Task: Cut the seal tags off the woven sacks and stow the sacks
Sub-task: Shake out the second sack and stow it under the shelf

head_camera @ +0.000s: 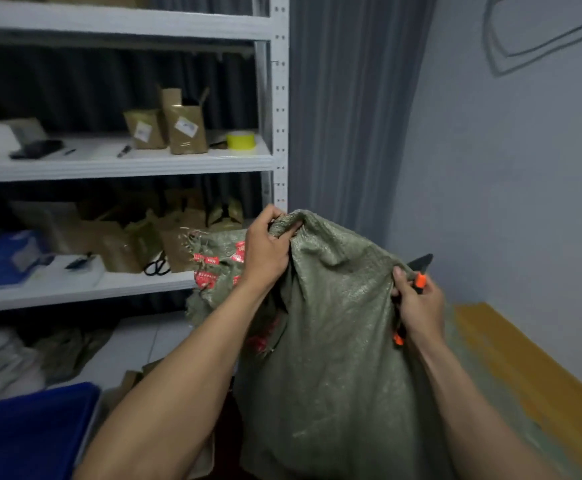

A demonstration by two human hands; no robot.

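Note:
A green woven sack [331, 327] hangs in front of me, held up by both hands. My left hand [267, 251] grips a bunched fold at its top edge. Several red seal tags [210, 261] cling to the frayed mouth of the sack just left of that hand. My right hand [419, 306] pinches the sack's right edge and also holds a black-and-orange cutter [420, 271], whose black tip points up and to the right. More red tags show below my left forearm.
A white metal shelf unit [279, 133] stands to the left, carrying brown parcels [185, 129], a yellow tape roll [241, 140] and black scissors [158, 266]. A blue crate [30, 434] sits bottom left. Other sacks [71, 348] lie on the floor. A yellow surface [532, 368] runs along the right wall.

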